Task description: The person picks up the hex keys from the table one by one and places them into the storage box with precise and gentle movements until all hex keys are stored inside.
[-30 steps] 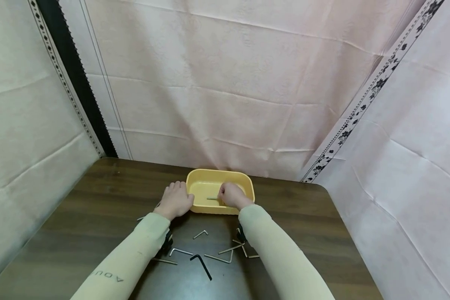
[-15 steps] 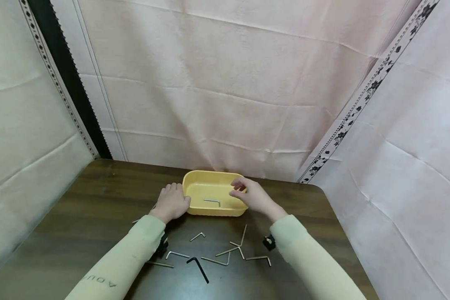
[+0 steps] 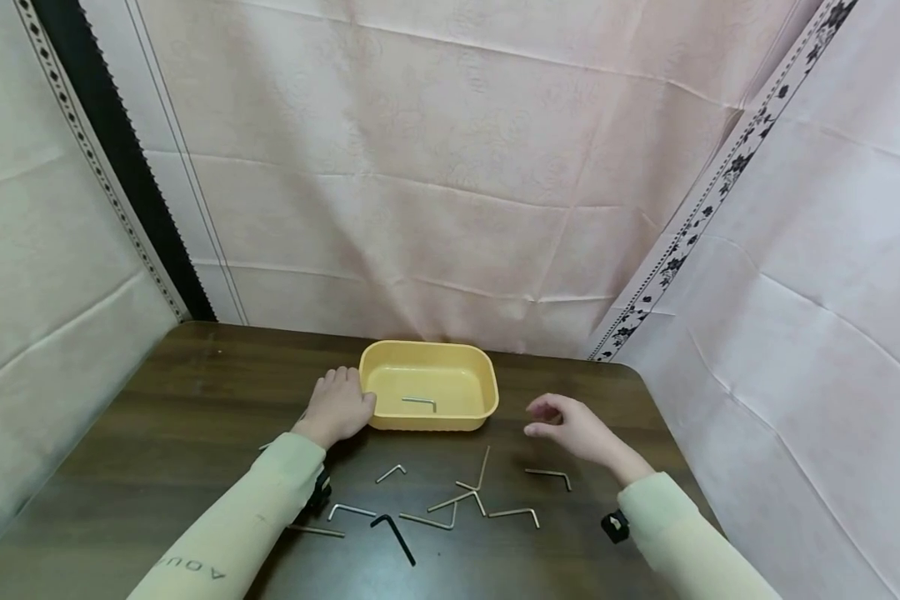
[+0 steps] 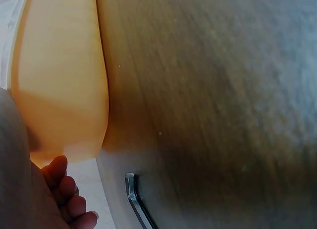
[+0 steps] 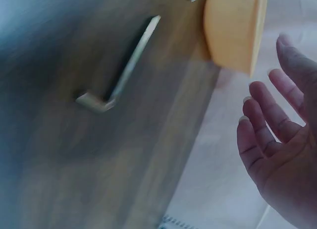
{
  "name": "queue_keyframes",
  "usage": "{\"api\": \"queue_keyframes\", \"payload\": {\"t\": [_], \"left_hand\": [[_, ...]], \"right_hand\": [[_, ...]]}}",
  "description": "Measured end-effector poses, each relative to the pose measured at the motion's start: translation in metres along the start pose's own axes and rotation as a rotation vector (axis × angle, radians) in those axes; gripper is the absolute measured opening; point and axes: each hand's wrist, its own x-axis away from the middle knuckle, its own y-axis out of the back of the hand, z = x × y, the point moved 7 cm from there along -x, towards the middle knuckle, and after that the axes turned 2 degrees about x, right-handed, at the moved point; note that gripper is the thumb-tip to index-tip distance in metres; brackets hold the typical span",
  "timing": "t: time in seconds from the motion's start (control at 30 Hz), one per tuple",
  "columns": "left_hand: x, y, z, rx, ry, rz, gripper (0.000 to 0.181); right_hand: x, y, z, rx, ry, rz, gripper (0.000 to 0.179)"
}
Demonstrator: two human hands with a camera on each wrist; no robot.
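Note:
A yellow plastic tray stands near the table's back edge, with one silver hex key lying inside. My left hand grips the tray's left end, the thumb by the front left corner. In the left wrist view its fingertips curl beside the tray wall. To the right of the tray, my right hand hovers over the table with loosely bent fingers and holds nothing. Just below it lies a brass-toned hex key, also visible as an L-shaped key in the right wrist view.
Several hex keys lie in front of the tray, among them a black one, a small one and a crossed group. One key is partly under the left forearm. A pale cloth hangs behind the wooden table.
My right hand has let go of the silver hex key inside the tray and moved out to the right, its fingers loosened. The left hand has stayed at the tray's left end.

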Motion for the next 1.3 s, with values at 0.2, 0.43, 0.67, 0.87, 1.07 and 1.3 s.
{"api": "queue_keyframes", "payload": {"t": [0.2,0.43,0.67,0.87,1.07,1.3], "left_hand": [[0.000,-0.001,0.001,-0.002,0.008,0.007,0.045],[-0.001,0.000,-0.001,0.002,0.002,0.001,0.045],[-0.003,-0.002,0.001,-0.001,-0.007,0.005,0.045],[-0.003,-0.004,0.000,-0.003,-0.016,0.020,0.047],[-0.002,-0.004,-0.004,-0.018,-0.022,0.043,0.047],[-0.002,-0.001,0.000,-0.010,-0.014,0.030,0.044]], "right_hand": [[0.022,-0.005,-0.033,0.012,-0.064,0.031,0.034],[0.038,-0.017,-0.055,0.003,-0.103,0.095,0.029],[0.046,-0.027,-0.065,0.010,-0.060,0.127,0.025],[0.050,-0.033,-0.071,0.005,-0.052,0.159,0.023],[0.052,-0.037,-0.074,-0.006,-0.057,0.165,0.019],[0.046,-0.037,-0.071,0.015,-0.024,0.146,0.015]]}}
